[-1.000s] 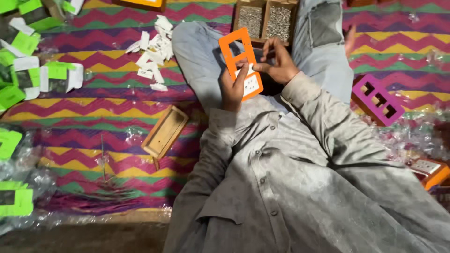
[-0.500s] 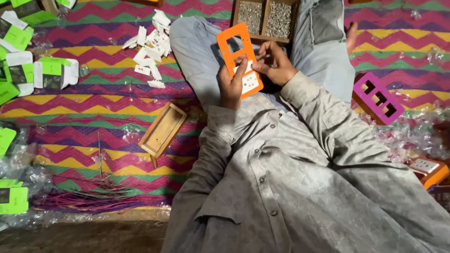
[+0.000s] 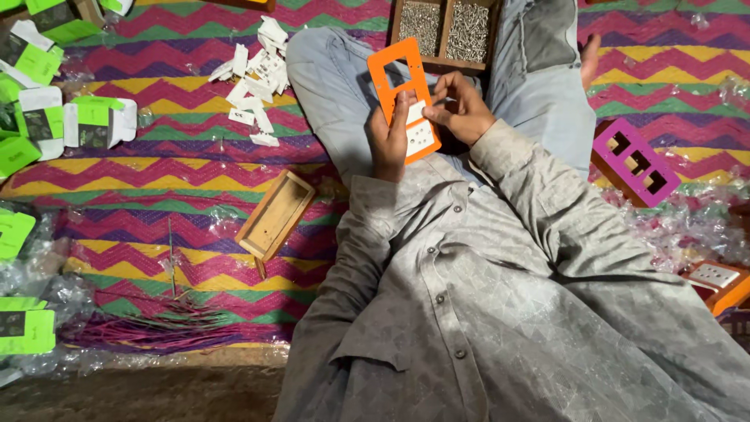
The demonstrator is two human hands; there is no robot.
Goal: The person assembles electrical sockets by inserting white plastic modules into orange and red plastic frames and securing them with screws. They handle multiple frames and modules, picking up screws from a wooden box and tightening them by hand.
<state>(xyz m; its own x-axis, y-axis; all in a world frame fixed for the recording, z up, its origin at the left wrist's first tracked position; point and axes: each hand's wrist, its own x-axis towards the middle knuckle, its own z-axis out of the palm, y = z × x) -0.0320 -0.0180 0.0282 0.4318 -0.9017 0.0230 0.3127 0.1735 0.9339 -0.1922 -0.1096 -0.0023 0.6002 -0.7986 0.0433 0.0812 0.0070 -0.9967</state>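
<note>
Seen from above, seated cross-legged on a zigzag mat (image 3: 180, 168). Nearest, a grey shirt (image 3: 484, 312) filling the lower frame. Above the lap, left hand (image 3: 388, 141) closed round the lower edge of an orange plate (image 3: 403, 98), held upright and slightly tilted. Right hand (image 3: 461, 109) pinching a white insert (image 3: 419, 134) set in the plate's lower half. Left of the knee, an open wooden box (image 3: 275, 215); right, a purple plate (image 3: 634, 162). Farther off, white parts (image 3: 258, 78) scattered, and a tray of screws (image 3: 445, 27) between the legs.
</note>
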